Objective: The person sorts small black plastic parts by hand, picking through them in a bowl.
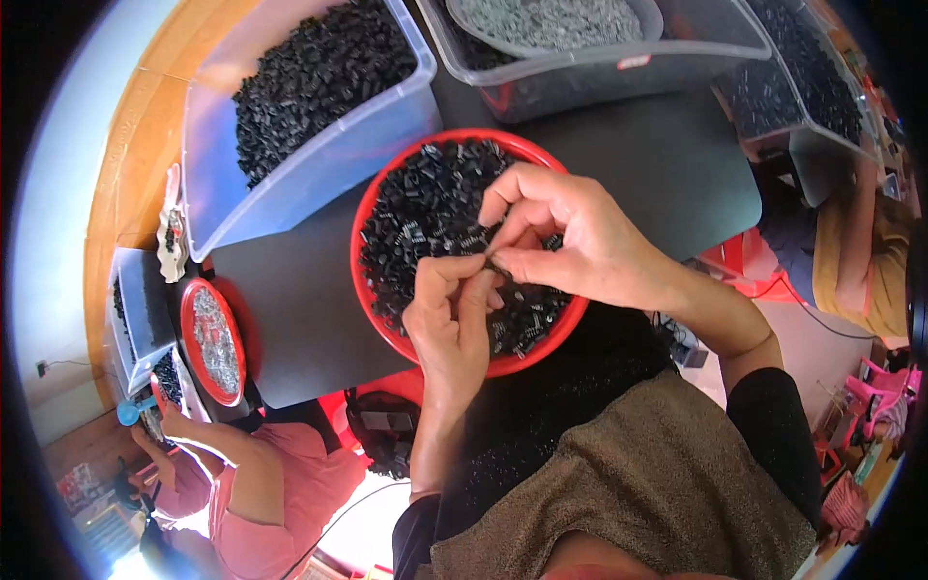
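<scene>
My left hand (449, 319) and my right hand (578, 232) meet over a round red basin (362, 280). Both are closed, thumbs and fingertips pinched together at one spot. Whatever sits between the fingertips is small and mostly covered; I cannot make out what it is. Below them, the basin is heaped with small black plastic pieces (416, 188), some showing rows of pale metal pins. My right hand hides part of the heap on the right side.
On the dark table (290, 329), a clear bin (319, 145) of black pieces stands far left. Another bin (580, 92) behind holds a bowl of pale small parts (561, 21). A red dish (242, 353) of silvery bits is at left. Co-workers sit left (280, 493) and right (860, 251).
</scene>
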